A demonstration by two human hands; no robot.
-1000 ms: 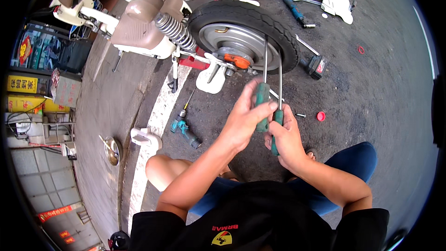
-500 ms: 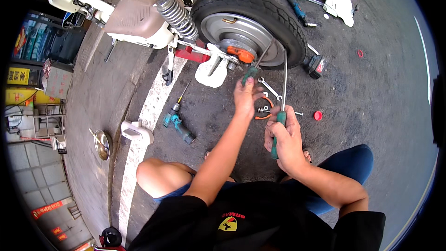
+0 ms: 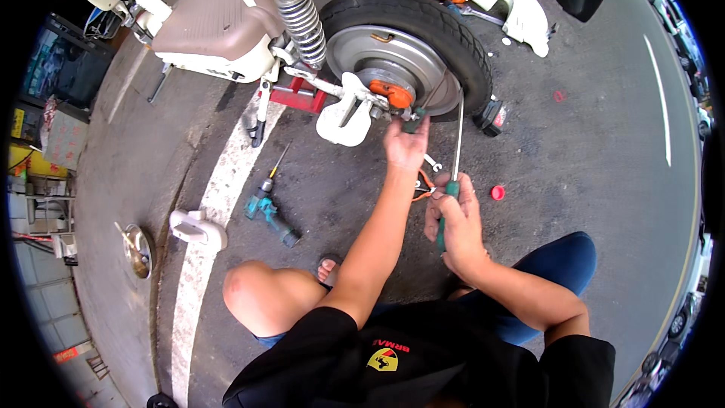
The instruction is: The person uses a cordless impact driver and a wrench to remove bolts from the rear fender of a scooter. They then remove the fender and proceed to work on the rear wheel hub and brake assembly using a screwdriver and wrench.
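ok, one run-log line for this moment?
left hand: at tilted green-handled tool, grip unclear | right hand: gripping second green-handled tool, shaft up to wheel | ground: cordless drill, red cap

Soft, even daylight falls on the ground (image 3: 529, 151) around the right hand (image 3: 458, 219). Beyond the slightly blurred left hand (image 3: 408, 147), the wheel (image 3: 411, 57) shines dully; far right of both, the road line (image 3: 659, 102) bows toward black corners.
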